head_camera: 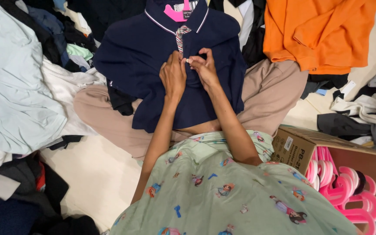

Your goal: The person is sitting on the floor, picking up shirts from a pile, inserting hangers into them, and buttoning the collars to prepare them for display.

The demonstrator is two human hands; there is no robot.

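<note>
**A:** What is the room like?

**B:** The pale cream floor [94, 174] has clothes piled all around. A big light blue-grey cloth [14, 87] lies by the left edge. An orange sweatshirt [323, 30] lies at the top right corner. A brown cardboard box [349, 152] full of pink plastic hangers [349, 191] sits at the bottom right corner.

**A:** Where is the shirt?

**B:** The dark navy polo shirt with a white-striped collar [153, 52] lies over the person's crossed legs in tan trousers [275, 91]. It is on a pink hanger [177, 13].

**A:** And the hands?

**B:** The left hand [173, 76] and right hand [204, 67] meet at the shirt's front. Both pinch shut on the shirt, around a small white thing, maybe a button.

**A:** What can't you see?

**B:** The hanger's top is cut off. The person's green printed top [231, 196] hides the lap. The dark piles are too jumbled to tell apart.
</note>
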